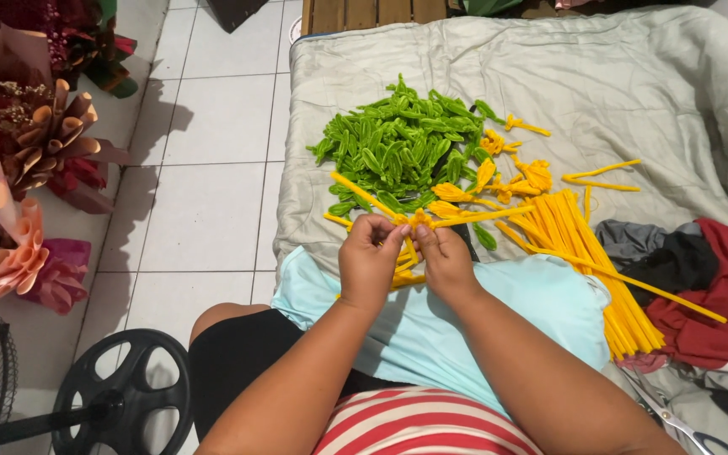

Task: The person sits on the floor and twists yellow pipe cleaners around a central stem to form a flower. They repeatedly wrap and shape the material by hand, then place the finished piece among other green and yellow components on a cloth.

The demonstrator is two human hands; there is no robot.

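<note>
My left hand [368,263] and my right hand [446,259] meet over a light blue pillow [541,299] on my lap. Both pinch a small bent yellow pipe-cleaner piece [415,222] between the fingertips, with yellow stems sticking out left and right. Just beyond lies a heap of folded green pipe-cleaner leaves [398,150]. Finished yellow twisted pieces [507,173] lie to its right. A bundle of straight yellow pipe cleaners [587,261] lies to the right of my right hand.
All of it rests on a grey quilt [634,76] spread on a mattress. Red and dark clothes [701,286] are piled at the right, scissors [676,420] near the bottom right. Paper-wrapped bouquets [40,143] and a fan base [124,396] stand on the white tile floor at left.
</note>
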